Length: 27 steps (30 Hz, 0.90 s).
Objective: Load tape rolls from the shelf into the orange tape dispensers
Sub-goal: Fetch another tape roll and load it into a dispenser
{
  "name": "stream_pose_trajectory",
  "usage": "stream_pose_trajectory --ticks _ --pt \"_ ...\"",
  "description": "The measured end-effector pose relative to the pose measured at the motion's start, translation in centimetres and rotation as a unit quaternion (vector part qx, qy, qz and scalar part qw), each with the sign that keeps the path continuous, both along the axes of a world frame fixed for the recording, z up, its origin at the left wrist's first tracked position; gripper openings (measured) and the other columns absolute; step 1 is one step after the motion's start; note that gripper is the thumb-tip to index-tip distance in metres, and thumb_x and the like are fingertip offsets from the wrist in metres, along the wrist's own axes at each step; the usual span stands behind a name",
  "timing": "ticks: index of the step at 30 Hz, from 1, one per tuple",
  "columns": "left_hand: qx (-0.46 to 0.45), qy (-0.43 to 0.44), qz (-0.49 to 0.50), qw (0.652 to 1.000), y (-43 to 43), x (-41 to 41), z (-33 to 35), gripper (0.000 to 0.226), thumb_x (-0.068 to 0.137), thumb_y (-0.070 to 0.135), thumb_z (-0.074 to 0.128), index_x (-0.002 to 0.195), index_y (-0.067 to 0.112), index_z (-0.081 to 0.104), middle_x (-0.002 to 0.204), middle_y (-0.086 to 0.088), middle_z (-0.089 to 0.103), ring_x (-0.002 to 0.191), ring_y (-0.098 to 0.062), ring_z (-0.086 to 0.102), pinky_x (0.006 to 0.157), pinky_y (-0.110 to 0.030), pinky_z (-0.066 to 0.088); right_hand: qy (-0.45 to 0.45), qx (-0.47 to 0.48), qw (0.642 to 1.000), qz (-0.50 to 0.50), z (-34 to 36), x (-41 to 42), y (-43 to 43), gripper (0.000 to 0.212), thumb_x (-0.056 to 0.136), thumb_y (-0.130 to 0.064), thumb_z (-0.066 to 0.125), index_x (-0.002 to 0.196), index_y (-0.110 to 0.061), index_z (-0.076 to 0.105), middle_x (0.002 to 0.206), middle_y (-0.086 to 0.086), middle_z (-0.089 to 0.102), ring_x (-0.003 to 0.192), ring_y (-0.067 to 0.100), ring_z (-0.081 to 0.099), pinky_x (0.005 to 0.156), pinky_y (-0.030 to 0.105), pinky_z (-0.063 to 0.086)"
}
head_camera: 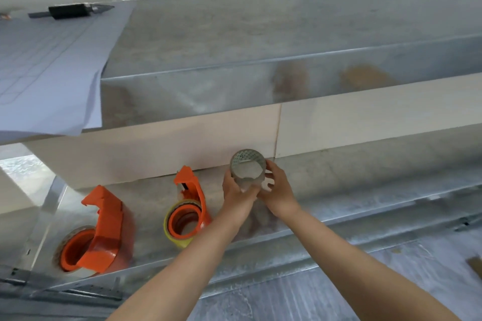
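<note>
The tape roll [248, 167] is held up in front of the pale wall panel [182, 143] at the back of the lower metal shelf [352, 190], its open core facing the camera so the patterned inside of the core shows. It is clear or whitish tape, and both hands are on it. The left hand [237, 191] cups the roll from below and from its left side, fingers wrapped around the outer face. The right hand [277, 190] closes on the right side of the roll, thumb and fingertips pressed against its rim.

To the left of the hands, two orange tape dispensers sit on the same shelf. The nearer dispenser [189, 206] stands just beside the left wrist and carries a yellowish roll [174, 232] around its orange hub. The farther dispenser [100, 232] is well apart, near the shelf's left end, and also has a roll around its hub.

On the upper shelf [234, 41], a large white sheet of paper [49, 68] hangs over the front edge, with a black-handled tool [70, 11] lying near its far end.
</note>
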State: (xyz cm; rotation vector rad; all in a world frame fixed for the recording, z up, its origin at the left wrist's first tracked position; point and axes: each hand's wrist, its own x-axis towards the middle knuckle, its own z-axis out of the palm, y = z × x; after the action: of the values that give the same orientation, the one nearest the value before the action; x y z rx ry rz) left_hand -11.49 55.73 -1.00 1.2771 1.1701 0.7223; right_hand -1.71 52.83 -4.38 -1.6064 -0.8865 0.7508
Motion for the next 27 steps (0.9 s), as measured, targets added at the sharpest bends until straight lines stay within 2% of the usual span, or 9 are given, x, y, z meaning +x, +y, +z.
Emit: stream_pose_trajectory --ticks 2,4,5,8,10,15,18,24,27 --pt "0.021 -0.001 -0.014 1.000 -0.7 1.2 0.4 0.064 0.082 0.014 0.069 0.136 0.014 0.035 0.114 0.009 0.041 0.106 -0.004 0.041 0.085 -0.021 0.038 0.013 0.004 0.999 -0.037 0.2 0.7 -1.0 0.050 0.074 -0.002 0.071 0.106 -0.034 0.052 0.110 -0.002 0.060 0.104 0.020 0.059 0.087 0.034 0.053" --pt "0.034 -0.003 -0.035 0.999 -1.4 2.4 0.6 0.063 0.080 0.011 0.070 0.135 0.011 0.037 0.111 0.010 0.040 0.105 -0.004 0.040 0.087 -0.020 0.036 0.014 -0.001 0.997 -0.079 0.4 1.5 -2.3 0.050 0.075 -0.004 0.070 0.119 -0.020 0.052 0.118 0.008 0.059 0.107 0.023 0.060 0.090 0.040 0.054" --pt "0.038 0.000 -0.048 0.998 -1.8 2.9 0.7 0.064 0.080 0.010 0.070 0.135 0.011 0.038 0.111 0.010 0.039 0.106 -0.005 0.040 0.088 -0.020 0.035 0.004 -0.002 0.995 -0.098 0.4 2.0 -3.1 0.052 0.076 -0.008 0.070 0.123 -0.016 0.051 0.120 0.010 0.058 0.107 0.022 0.060 0.090 0.037 0.054" --pt "0.052 0.009 -0.109 0.993 -3.3 4.3 0.4 0.067 0.080 0.009 0.070 0.137 0.011 0.036 0.117 0.007 0.039 0.111 -0.008 0.041 0.093 -0.021 0.034 -0.020 0.002 0.990 -0.142 0.5 3.1 -5.6 0.051 0.075 -0.013 0.070 0.122 -0.017 0.051 0.117 0.005 0.060 0.101 0.010 0.060 0.078 0.009 0.049" --pt "0.063 0.011 -0.150 0.987 -4.4 5.1 0.1 0.065 0.080 0.007 0.069 0.137 0.010 0.036 0.118 0.005 0.040 0.112 -0.009 0.042 0.094 -0.021 0.034 -0.013 -0.004 0.984 -0.176 0.4 3.6 -7.4 0.059 0.074 -0.013 0.072 0.128 -0.014 0.048 0.121 0.005 0.057 0.101 0.006 0.057 0.075 0.004 0.047" --pt "0.093 -0.005 -0.243 0.965 -7.7 7.4 -0.8 0.060 0.082 0.002 0.066 0.135 0.006 0.039 0.126 0.000 0.043 0.118 -0.015 0.045 0.098 -0.025 0.037 0.001 -0.003 0.965 -0.264 0.4 4.6 -12.7 0.064 0.074 -0.008 0.072 0.132 -0.013 0.045 0.130 0.012 0.050 0.113 0.020 0.054 0.092 0.034 0.051" --pt "0.093 -0.010 -0.285 0.954 -9.5 8.5 -1.6 0.058 0.085 0.011 0.066 0.136 0.008 0.039 0.139 -0.009 0.044 0.125 -0.021 0.047 0.107 -0.034 0.038 -0.006 0.004 0.949 -0.314 0.5 5.4 -15.8 0.063 0.072 -0.014 0.075 0.129 -0.020 0.048 0.126 0.003 0.047 0.114 0.017 0.054 0.093 0.029 0.049" --pt "0.095 0.012 -0.330 0.939 -12.9 12.2 -1.9 0.071 0.085 0.022 0.067 0.145 0.012 0.029 0.130 -0.011 0.055 0.115 -0.021 0.055 0.103 -0.037 0.043 -0.007 0.004 0.928 -0.372 0.5 7.7 -21.1 0.066 0.070 -0.017 0.079 0.128 -0.023 0.049 0.121 0.000 0.046 0.115 0.016 0.053 0.103 0.042 0.046" --pt "0.119 0.026 -0.354 0.927 -14.8 14.5 -1.9 0.063 0.085 0.024 0.067 0.141 0.015 0.039 0.124 -0.013 0.055 0.110 -0.021 0.058 0.101 -0.032 0.043 -0.019 -0.003 0.924 -0.382 0.4 9.7 -23.5 0.068 0.068 -0.022 0.080 0.128 -0.024 0.049 0.123 0.002 0.047 0.112 0.013 0.054 0.102 0.041 0.047"
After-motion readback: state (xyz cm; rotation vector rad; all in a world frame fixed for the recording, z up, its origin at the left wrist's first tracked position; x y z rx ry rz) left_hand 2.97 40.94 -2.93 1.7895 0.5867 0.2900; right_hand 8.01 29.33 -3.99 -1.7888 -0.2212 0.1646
